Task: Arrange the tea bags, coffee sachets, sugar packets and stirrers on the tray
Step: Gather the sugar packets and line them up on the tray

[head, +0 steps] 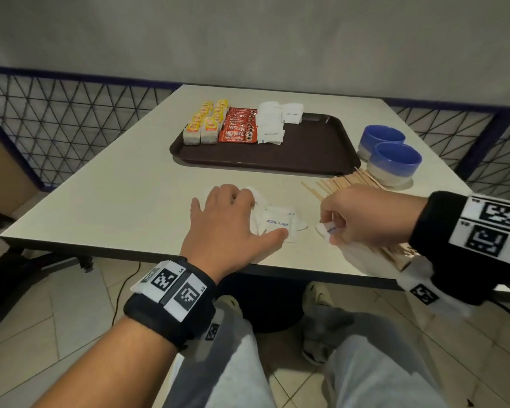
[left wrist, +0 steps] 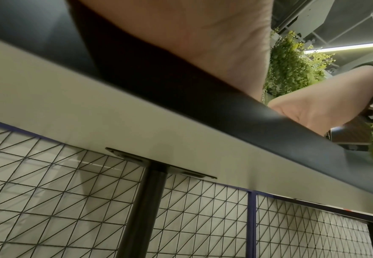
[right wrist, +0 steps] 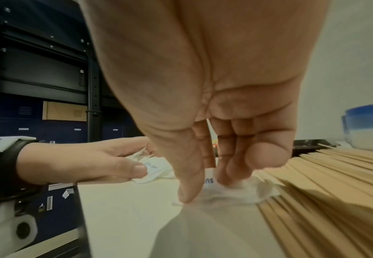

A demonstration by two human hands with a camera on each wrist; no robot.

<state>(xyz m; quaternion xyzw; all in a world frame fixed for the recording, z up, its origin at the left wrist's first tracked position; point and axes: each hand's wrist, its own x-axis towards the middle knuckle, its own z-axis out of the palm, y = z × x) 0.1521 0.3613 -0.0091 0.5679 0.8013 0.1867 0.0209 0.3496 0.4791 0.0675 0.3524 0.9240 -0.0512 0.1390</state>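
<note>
The dark brown tray [head: 306, 154] holds rows of yellow tea bags [head: 206, 122], red coffee sachets [head: 239, 126] and white sugar packets [head: 273, 122] along its far left. Near the table's front edge my left hand [head: 248, 216] grips a loose pile of sugar packets [head: 277, 223], thumb on the near side. In the right wrist view that left hand [right wrist: 106, 162] shows with packets under its thumb. Just to the right, my right hand [head: 345, 222] pinches a single sugar packet [head: 329, 229] on the table. Wooden stirrers [head: 345, 184] lie fanned out under and behind my right hand.
Two blue and white bowls [head: 395, 160] stand right of the tray, beside the stirrers. The tray's right half is bare. A wire-mesh fence [head: 71, 122] runs behind the table. The left wrist view shows only the table edge [left wrist: 247, 113] and the pedestal leg [left wrist: 143, 209].
</note>
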